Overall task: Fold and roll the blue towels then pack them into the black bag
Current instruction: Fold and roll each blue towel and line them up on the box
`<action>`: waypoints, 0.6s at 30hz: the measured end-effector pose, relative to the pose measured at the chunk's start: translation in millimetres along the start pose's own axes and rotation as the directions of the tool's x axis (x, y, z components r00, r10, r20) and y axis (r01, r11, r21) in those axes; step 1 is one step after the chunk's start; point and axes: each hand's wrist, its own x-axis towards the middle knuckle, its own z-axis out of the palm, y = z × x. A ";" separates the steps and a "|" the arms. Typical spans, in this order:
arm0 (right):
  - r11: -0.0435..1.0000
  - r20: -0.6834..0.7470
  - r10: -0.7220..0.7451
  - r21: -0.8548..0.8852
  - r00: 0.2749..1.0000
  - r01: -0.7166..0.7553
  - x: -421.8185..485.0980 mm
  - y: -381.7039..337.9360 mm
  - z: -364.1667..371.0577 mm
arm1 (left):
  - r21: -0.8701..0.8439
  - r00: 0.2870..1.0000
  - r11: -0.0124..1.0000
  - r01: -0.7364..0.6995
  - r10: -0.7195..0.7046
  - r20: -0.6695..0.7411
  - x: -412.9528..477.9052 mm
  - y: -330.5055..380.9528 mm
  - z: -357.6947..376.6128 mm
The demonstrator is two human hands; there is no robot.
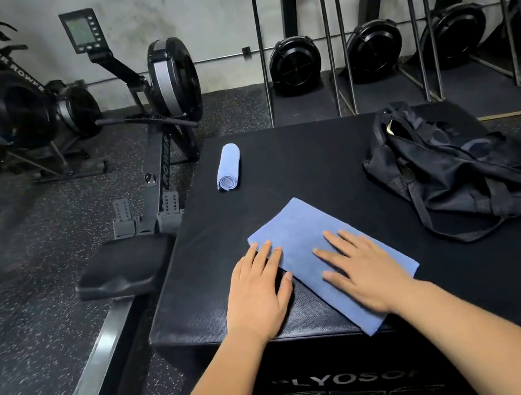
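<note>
Left hand (258,288) and right hand (361,263), both spread flat, press folded blue towel (307,234) at plyo box (315,159) front edge, rolled towel (228,167) and black bag (463,172) behind; folding stage, rolling likely next.

Open box top (309,167) between roll (228,166), bag (464,175)

Folded blue towel (305,224) flat near box edge, rolled towel (228,166) beyond, black bag (463,168) slumped right

One head-worn view (wide-angle) faces forward and down. It sits close over the black plyo box (309,167), reaching the rowing machines (174,80) along the far wall (213,14).
</note>
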 end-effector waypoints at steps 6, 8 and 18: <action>0.951 -0.139 0.304 -0.006 0.942 -0.308 -2.9 -11.5 22.9 | -0.016 1.000 1.000 -0.026 0.026 0.016 1.5 -1.7 -0.6; 0.887 -0.130 0.461 0.091 0.878 -0.452 2.8 -38.0 27.4 | -0.028 0.997 0.997 -0.075 0.075 0.004 1.1 -0.8 -2.4; 0.963 -0.063 0.260 0.097 0.964 -0.253 -8.2 -33.3 18.8 | -0.046 0.954 0.957 -0.286 0.289 0.080 -3.9 0.7 -1.6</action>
